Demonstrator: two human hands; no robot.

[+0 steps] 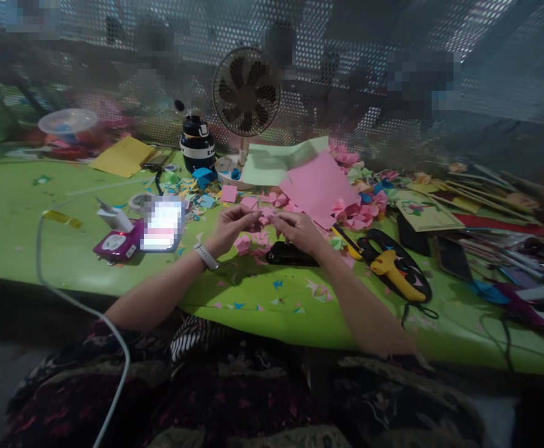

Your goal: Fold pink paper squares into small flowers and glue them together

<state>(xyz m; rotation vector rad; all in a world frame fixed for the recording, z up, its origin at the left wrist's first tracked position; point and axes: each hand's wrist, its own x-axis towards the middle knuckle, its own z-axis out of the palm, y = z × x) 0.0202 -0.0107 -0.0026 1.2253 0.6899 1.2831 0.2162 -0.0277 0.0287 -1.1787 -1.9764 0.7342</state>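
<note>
Between my two hands, above the green table, is a small pink paper piece (pixel 267 216). My left hand (pixel 234 225) pinches its left side, fingers closed. On the other side my right hand (pixel 295 230) grips it between thumb and fingers. Loose pink paper pieces (pixel 244 244) lie just below my hands. A black oblong object (pixel 290 254) rests under my right hand. Behind it a large pink sheet (pixel 321 183) overlaps a pale green sheet (pixel 272 165). Small pink squares (pixel 229 193) lie beyond my left hand.
A lit phone (pixel 162 225) and a purple power adapter (pixel 120 247) sit left, with a white cable. At right are a yellow-handled glue gun (pixel 397 274) and a dark phone (pixel 452 257). A fan (pixel 246 92) and a black bottle (pixel 198 146) stand at the back.
</note>
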